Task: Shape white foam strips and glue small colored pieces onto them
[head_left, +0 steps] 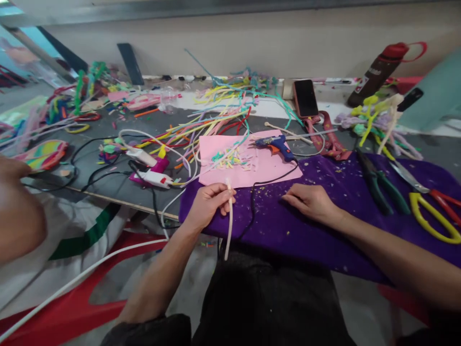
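Note:
My left hand (209, 204) grips a thin white pipe-cleaner stem (229, 226) near its top end; the stem hangs down over the front edge of the purple cloth (324, 226). My right hand (309, 201) rests palm down on the purple cloth, holding nothing, fingers slightly apart. Just beyond both hands lies a pink sheet (259, 166) with short coloured cuttings (234, 159) on it. A blue glue gun (276, 145) rests at the sheet's far right corner, its black cord (266, 185) running between my hands.
Green-handled pliers (382, 185) and yellow-and-red scissors (432, 204) lie on the cloth at right. A phone (305, 97), a dark bottle (378, 72) and heaps of coloured pipe cleaners (219, 117) fill the back. Another glue gun (151, 170) lies left. Another person's arm (16, 211) is at far left.

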### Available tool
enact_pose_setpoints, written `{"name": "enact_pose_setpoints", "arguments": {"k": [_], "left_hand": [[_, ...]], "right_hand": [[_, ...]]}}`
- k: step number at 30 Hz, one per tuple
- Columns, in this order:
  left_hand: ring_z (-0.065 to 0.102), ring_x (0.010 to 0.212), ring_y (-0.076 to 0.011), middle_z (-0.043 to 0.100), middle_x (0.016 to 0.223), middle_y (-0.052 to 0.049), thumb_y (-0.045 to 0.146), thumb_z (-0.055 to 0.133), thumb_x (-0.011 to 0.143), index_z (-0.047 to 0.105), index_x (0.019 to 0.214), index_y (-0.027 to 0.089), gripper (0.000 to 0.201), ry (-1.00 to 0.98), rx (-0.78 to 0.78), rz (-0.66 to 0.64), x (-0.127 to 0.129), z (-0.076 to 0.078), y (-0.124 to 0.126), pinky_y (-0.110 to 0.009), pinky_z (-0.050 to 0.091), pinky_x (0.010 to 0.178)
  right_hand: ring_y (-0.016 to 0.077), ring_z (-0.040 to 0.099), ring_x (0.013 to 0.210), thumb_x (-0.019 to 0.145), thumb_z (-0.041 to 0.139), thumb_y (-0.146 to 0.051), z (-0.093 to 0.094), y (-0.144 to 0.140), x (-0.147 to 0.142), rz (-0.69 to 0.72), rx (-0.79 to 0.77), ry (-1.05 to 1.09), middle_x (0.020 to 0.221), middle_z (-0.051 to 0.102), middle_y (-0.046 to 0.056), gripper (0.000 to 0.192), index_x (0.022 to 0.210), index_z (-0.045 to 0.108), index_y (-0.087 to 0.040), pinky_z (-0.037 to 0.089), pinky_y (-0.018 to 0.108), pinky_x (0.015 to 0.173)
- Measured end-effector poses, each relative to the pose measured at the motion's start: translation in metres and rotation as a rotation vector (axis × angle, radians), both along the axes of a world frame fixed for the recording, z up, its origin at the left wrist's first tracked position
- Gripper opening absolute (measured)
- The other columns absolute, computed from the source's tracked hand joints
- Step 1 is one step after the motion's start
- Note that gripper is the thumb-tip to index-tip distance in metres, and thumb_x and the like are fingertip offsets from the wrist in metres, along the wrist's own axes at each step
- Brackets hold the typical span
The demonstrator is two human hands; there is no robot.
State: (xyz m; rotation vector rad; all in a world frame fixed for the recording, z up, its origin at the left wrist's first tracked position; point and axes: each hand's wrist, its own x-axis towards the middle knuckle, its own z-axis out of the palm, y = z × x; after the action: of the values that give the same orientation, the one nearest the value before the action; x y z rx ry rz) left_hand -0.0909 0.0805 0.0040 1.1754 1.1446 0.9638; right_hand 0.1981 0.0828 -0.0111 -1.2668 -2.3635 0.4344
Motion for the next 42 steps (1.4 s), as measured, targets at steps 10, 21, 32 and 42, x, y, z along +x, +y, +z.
{"name": "enact_pose_setpoints", "arguments": {"k": [10, 21, 32, 42], "left_hand": [[0.049, 0.04, -0.0064, 0.063, 0.061, -0.001, 0.027, 0.065, 0.069, 0.064, 0.075, 0.012, 0.016, 0.049, -0.005, 0.06, 0.001, 0.002, 0.022, -0.018, 0.039, 0.039], [0.048, 0.042, -0.007, 0.062, 0.063, -0.002, 0.027, 0.066, 0.068, 0.064, 0.077, 0.012, 0.018, 0.102, 0.027, 0.078, -0.004, 0.003, 0.034, -0.019, 0.037, 0.04], [0.048, 0.044, -0.0072, 0.063, 0.064, -0.002, 0.028, 0.068, 0.064, 0.064, 0.079, 0.012, 0.023, 0.11, 0.069, 0.104, -0.002, 0.006, 0.026, -0.019, 0.037, 0.042], [0.049, 0.044, -0.0063, 0.063, 0.063, 0.0, 0.029, 0.067, 0.066, 0.064, 0.076, 0.013, 0.02, 0.092, 0.05, 0.071, 0.002, 0.009, 0.021, -0.018, 0.038, 0.042]], "right_hand": [[0.0118, 0.055, 0.062, 0.089, 0.04, -0.038, 0.005, 0.018, -0.013, -0.023, 0.056, -0.136, 0.068, 0.063, 0.002, 0.034, 0.072, 0.06, -0.016, 0.027, 0.023, 0.053], [0.0136, 0.058, 0.073, 0.091, 0.037, -0.038, 0.009, 0.022, -0.017, 0.007, 0.074, -0.176, 0.086, 0.066, 0.005, 0.032, 0.085, 0.06, -0.017, 0.029, 0.024, 0.056], [0.0179, 0.06, 0.078, 0.091, 0.034, -0.039, 0.014, 0.019, -0.021, -0.034, 0.1, -0.259, 0.093, 0.066, 0.008, 0.034, 0.091, 0.059, -0.016, 0.035, 0.024, 0.057], [0.0143, 0.058, 0.074, 0.091, 0.038, -0.032, 0.007, 0.011, -0.013, 0.048, 0.157, -0.248, 0.09, 0.063, 0.004, 0.023, 0.092, 0.055, -0.017, 0.031, 0.023, 0.054]]}}
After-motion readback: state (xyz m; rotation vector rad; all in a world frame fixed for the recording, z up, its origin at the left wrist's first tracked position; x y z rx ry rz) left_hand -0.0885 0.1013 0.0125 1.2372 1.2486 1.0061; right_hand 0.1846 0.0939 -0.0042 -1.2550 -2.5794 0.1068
